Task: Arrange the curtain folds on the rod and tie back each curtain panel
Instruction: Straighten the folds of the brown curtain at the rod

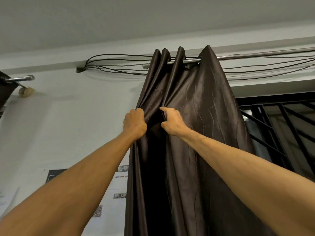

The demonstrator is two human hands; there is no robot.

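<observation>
A dark brown curtain panel (201,116) hangs in several folds from a chrome rod (255,55) that runs to the right along the top of the wall. My left hand (134,122) is closed in a fist around the panel's left folds, about a third of the way down. Just to its right, my right hand (172,120) pinches the edge of the neighbouring fold between thumb and fingers. A deep dark gap in the cloth lies between the two hands. No tie-back is in view.
Black cables (115,63) run along the wall behind the rod. A second chrome rod end (20,78) with dark cloth sticks out at far left. A window with black bars (279,126) lies to the right. Papers (115,189) are stuck on the wall at lower left.
</observation>
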